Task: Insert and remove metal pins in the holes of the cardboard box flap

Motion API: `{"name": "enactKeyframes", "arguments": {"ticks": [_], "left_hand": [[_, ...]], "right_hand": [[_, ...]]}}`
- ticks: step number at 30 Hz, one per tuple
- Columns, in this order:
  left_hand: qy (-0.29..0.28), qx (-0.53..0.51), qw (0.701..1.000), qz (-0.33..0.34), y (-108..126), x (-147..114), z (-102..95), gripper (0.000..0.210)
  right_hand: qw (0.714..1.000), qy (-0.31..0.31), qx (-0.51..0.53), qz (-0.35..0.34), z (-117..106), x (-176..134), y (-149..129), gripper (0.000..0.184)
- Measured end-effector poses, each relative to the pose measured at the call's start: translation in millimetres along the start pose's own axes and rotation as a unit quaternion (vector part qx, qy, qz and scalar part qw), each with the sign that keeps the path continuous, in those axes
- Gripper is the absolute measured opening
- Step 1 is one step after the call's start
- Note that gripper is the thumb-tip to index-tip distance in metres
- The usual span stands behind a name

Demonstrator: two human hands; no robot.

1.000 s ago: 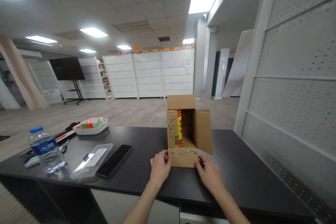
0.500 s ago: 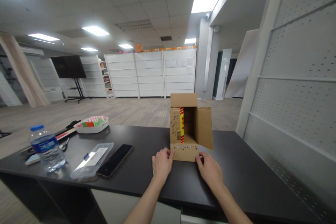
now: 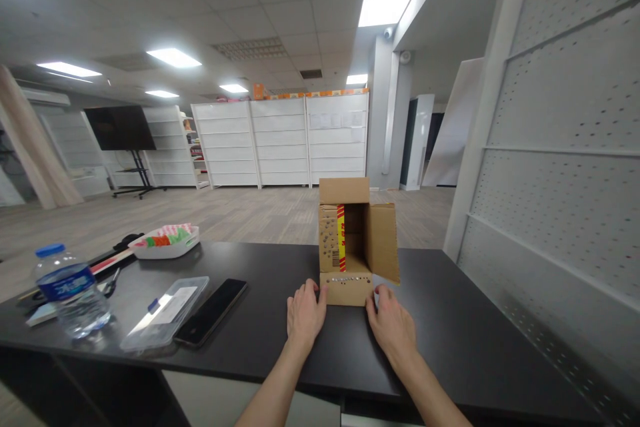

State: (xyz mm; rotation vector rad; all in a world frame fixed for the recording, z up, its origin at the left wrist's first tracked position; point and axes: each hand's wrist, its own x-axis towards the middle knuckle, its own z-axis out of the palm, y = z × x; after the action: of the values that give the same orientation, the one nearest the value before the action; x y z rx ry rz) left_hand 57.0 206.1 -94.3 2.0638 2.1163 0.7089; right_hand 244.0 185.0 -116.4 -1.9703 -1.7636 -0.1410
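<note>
An open cardboard box (image 3: 327, 240) stands on the dark table with its opening facing me. Its front flap (image 3: 345, 293), with a row of small shiny dots, lies folded down toward me, and another flap hangs out to the right. My left hand (image 3: 305, 312) grips the left edge of the front flap, thumb against it and fingers curled. At the opposite edge, my right hand (image 3: 393, 321) holds the flap likewise with thumb and bent fingers. The box's inside is shadowed.
Left of my hands lie a black phone (image 3: 213, 312) and a clear plastic case (image 3: 167, 313). Farther left stand a water bottle (image 3: 75, 293) and a white basket (image 3: 165, 250) of colourful packets. A perforated white panel (image 3: 550, 200) rises along the right side.
The whole view has shifted slightly, so everything appears a little farther left. Both hands stay at the front flap; the right fingers sit a little closer along its edge.
</note>
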Motion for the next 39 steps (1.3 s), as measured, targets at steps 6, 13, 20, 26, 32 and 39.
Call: {"name": "enactKeyframes", "arguments": {"ticks": [6, 13, 20, 26, 32, 39], "left_hand": [[0.028, 0.006, 1.000, 0.001, 3.7, -4.2, 3.5, 0.033], [-0.035, 0.027, 0.999, -0.009, 6.8, -4.8, 2.2, 0.038], [-0.041, 0.053, 0.998, -0.010, 5.8, -5.8, -0.2, 0.039], [-0.047, 0.073, 0.996, 0.002, 9.2, -7.8, -1.5, 0.038], [-0.059, 0.098, 0.993, 0.016, 11.8, -9.3, -1.8, 0.038], [-0.062, 0.105, 0.992, 0.017, 12.4, -10.9, -3.2, 0.039]], "right_hand": [[0.988, 0.059, 0.042, -0.138, 5.3, 1.6, -8.9, 0.016], [0.979, 0.097, 0.074, -0.164, 10.8, 16.5, -18.0, 0.020], [0.983, 0.101, 0.060, -0.139, 16.2, 24.3, -24.0, 0.022], [0.987, 0.103, 0.074, -0.097, 19.9, 27.5, -21.5, 0.018], [0.976, 0.105, 0.157, -0.106, 29.6, 30.9, -14.5, 0.016], [0.967, 0.120, 0.193, -0.115, 36.1, 33.8, -9.9, 0.012]]}}
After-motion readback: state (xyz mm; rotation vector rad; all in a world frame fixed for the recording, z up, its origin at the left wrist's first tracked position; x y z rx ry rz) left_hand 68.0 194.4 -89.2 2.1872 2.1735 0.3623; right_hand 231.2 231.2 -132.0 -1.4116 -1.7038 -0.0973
